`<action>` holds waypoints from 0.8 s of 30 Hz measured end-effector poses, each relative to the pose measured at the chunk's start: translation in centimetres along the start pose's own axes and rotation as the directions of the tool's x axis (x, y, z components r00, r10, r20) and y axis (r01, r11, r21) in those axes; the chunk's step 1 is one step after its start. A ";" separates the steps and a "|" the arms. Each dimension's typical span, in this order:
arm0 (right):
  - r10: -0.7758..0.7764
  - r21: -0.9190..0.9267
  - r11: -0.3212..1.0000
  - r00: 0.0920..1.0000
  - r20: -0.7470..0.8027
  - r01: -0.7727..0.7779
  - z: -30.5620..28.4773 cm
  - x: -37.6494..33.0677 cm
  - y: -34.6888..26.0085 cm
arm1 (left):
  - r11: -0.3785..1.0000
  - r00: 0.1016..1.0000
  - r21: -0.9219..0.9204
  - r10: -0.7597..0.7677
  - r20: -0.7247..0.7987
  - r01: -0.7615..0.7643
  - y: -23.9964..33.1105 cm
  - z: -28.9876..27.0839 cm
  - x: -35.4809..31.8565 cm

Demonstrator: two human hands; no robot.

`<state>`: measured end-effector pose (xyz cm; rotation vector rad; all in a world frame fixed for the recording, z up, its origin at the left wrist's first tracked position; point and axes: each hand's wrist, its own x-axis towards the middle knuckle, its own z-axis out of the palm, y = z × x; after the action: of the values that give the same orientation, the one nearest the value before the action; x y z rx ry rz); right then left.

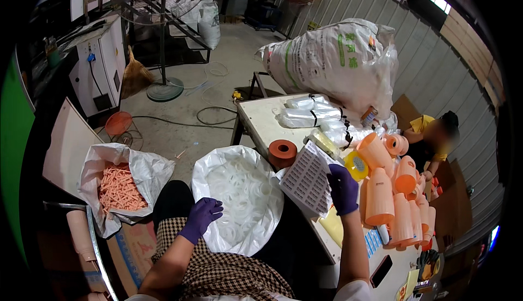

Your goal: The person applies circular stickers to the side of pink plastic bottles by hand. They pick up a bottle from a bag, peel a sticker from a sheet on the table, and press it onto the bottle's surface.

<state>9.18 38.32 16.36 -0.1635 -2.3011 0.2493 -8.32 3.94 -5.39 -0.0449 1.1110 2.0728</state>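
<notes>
My left hand (pixel 201 220), in a purple glove, is held at the left side of a white bag (pixel 206 162) of clear plastic rings (pixel 242 197). Its fingers point right, loosely bent and a little apart, with nothing visible in them. My right hand (pixel 344 190), gloved the same way, is raised over the table beside a sheet of printed labels (pixel 306 180). Its fingers curve toward the sheet's right edge and look apart; I cannot tell whether they touch it. Several orange plastic bottles (pixel 379 197) stand and lie to the right of that hand.
A brown tape roll (pixel 283 152), a yellow roll (pixel 356 166), clear packed bundles (pixel 310 116) and a phone (pixel 381 271) lie on the table (pixel 261 110). A sack of orange sticks (pixel 122 189) stands left. A large white sack (pixel 332 55) sits behind; another person (pixel 436 137) is at right.
</notes>
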 end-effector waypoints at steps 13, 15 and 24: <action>0.766 0.217 0.345 0.408 0.496 -0.913 1.4 -30.7 -4.9 | 0.973 0.995 0.211 0.098 -0.025 -0.090 2.5 0.5 -1.3; 0.876 0.039 0.233 0.228 0.425 -0.972 2.1 -33.8 -3.7 | 0.968 0.989 0.223 0.133 -0.061 -0.116 3.8 0.4 -2.1; 0.981 -0.245 0.009 -0.038 0.190 -0.970 3.0 -49.1 8.0 | 0.888 0.978 0.423 0.207 -0.019 -0.180 -1.0 3.4 -3.1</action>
<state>40.27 36.12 -22.51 -2.0421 -1.9585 1.0340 -4.45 4.87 -2.85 0.2220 1.6387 1.9666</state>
